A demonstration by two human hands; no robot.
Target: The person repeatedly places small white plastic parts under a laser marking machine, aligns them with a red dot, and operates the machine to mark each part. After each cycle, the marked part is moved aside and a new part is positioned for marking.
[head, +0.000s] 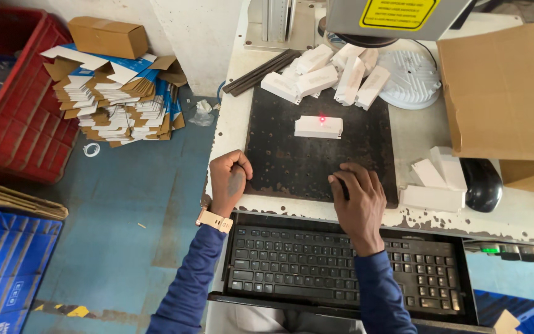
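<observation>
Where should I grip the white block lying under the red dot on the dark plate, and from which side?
Probably across its two long edges, from above on the near side. The white block lies flat and alone on the dark plate, long side facing the person, with bare plate around it. The right hand rests nearest; the left hand is curled at the plate's edge.

A red crate [13,105] sits on the floor beside a heap of flattened cartons [115,105]. Blue crates [4,272] stand nearer. A cardboard box [502,93] and a black mouse [482,182] rest on the bench, a keyboard [341,266] below.
</observation>
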